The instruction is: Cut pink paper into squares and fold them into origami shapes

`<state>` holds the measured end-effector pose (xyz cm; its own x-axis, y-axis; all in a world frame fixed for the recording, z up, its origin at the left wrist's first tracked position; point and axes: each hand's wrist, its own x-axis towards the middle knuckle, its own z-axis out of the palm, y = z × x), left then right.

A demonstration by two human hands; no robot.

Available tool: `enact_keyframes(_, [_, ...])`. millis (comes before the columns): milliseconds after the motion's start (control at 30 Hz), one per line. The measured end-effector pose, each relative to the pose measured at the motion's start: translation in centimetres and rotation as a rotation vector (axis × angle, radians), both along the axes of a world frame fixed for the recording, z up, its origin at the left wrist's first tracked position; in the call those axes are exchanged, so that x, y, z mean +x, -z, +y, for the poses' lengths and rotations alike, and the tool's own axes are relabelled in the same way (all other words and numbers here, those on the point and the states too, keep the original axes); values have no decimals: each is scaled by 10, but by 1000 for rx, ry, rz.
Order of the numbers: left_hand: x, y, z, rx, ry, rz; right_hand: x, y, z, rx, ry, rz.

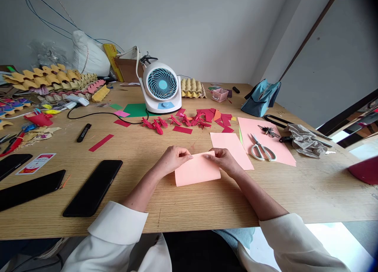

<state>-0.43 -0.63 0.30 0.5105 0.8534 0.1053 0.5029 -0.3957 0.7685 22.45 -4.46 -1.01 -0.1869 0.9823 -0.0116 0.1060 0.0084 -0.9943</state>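
Note:
A light pink sheet of paper [197,171], bent over toward me with a curved lower edge, is held between both hands above the table. My left hand [175,159] pinches its upper left part, thumb on top. At the upper right corner, my right hand [223,160] grips the same sheet between thumb and fingers. Just beyond my right hand lies another pink sheet [233,148]. White-handled scissors [262,149] rest on a larger pink sheet [285,155] farther right, beside a bunch of keys [268,131].
A white fan [163,86] stands at the back behind red paper pieces [182,129]. Black phones [93,188] and a marker [84,133] lie left. Egg cartons [44,81] are stacked back left; a blue bag [261,97] stands back right.

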Motion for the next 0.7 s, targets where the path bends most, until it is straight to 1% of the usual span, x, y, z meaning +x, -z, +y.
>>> enact_keyframes(367, [0, -2, -1, 2, 33, 3, -1, -4, -1, 14, 0, -27])
enact_keyframes(700, [0, 3, 1, -33, 22, -18, -2, -6, -2, 15, 24, -56])
